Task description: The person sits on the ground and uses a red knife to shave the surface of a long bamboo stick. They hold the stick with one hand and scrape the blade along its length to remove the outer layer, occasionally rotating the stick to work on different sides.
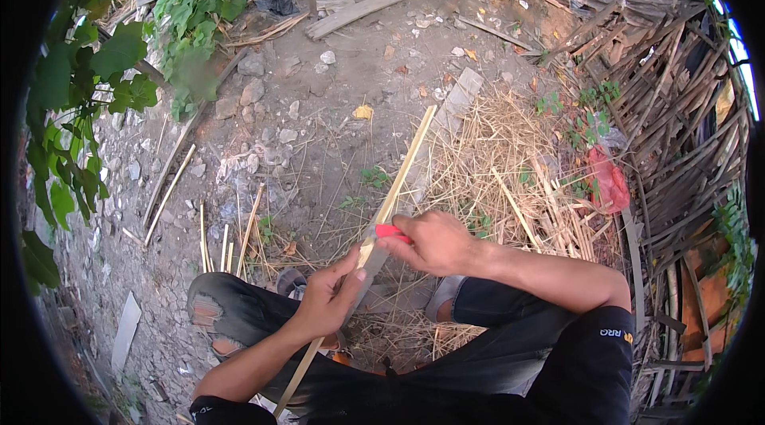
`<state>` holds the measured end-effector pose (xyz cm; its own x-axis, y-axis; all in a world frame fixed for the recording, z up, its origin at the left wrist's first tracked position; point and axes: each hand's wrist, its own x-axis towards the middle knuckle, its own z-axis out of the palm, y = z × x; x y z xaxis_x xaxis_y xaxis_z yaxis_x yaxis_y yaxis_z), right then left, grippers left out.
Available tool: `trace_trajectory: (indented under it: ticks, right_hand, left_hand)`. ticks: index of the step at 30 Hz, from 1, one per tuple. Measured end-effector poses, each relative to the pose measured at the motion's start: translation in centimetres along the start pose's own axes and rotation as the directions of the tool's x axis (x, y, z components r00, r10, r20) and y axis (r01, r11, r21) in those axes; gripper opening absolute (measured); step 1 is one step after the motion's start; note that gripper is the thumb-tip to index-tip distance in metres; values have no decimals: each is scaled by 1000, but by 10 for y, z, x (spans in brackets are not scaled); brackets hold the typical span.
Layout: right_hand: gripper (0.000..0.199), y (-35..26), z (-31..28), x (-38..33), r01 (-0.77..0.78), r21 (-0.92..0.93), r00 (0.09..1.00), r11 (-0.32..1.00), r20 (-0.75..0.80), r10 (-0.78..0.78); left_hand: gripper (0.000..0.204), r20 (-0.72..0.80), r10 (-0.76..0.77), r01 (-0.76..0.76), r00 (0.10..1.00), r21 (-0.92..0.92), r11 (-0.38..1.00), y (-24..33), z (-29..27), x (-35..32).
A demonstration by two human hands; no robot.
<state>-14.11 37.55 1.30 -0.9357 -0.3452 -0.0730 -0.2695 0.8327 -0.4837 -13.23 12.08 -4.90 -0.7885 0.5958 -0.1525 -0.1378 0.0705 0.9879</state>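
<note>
A long, pale bamboo strip (409, 156) runs slantwise from my lap up and away to the right. My left hand (328, 295) is closed around its middle, thumb and fingers pinching it. Just beyond those fingers, my right hand (430, 242) grips the red handle of a knife (389, 231) against the strip. The blade is mostly hidden, and a pale shaved patch shows on the strip beside it. Under the strip lies a grey wooden board (460, 96), sloping along nearly the same line between my bent legs.
A heap of straw-like shavings (498, 154) spreads to the right of the board. More cut strips (227, 248) lie by my left knee. A red plastic bag (609, 180) sits near a stacked pile of sticks (677, 154) at right. Leaves (119, 58) hang at the left.
</note>
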Motion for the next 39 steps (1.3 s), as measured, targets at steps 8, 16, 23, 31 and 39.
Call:
trace_trajectory:
  ticks: [8, 16, 23, 31, 39]
  right_hand:
    - [53, 59, -39, -3, -162, 139, 965, 977, -187, 186]
    - [46, 21, 1, 6, -74, 70, 993, 995, -89, 80]
    - [56, 82, -35, 17, -288, 210, 906, 934, -257, 337]
    - [49, 4, -9, 16, -28, 37, 1000, 999, -13, 29]
    - [53, -4, -3, 15, -36, 27, 999, 999, -15, 37]
  left_hand:
    - [53, 114, -61, 78, 992, -155, 985, -7, 2, -1]
    - [52, 127, -15, 42, 992, -217, 975, 10, -2, 4]
    - [49, 59, -6, 16, 998, -166, 986, 7, -5, -1]
    - [54, -25, -61, 55, 998, -175, 983, 1, -6, 1]
    - [53, 15, -107, 108, 994, -229, 967, 3, -9, 2]
